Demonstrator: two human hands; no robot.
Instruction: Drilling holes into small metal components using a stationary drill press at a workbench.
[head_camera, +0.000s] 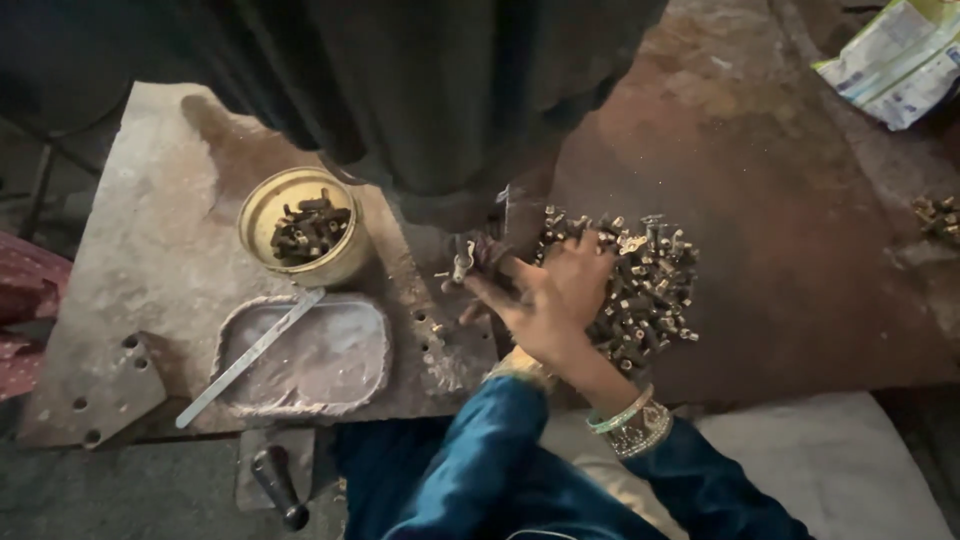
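The right hand (562, 296) rests on the pile of small metal parts (640, 285) on the bench (790, 250), fingers loose. The left hand (478, 262) is mostly hidden under the dark machine (440, 110); I cannot tell its grip. Fingers could get pinched there.

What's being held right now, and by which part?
The right hand rests on the pile of small metal parts; whether it grips one cannot be told. The left hand is mostly hidden.
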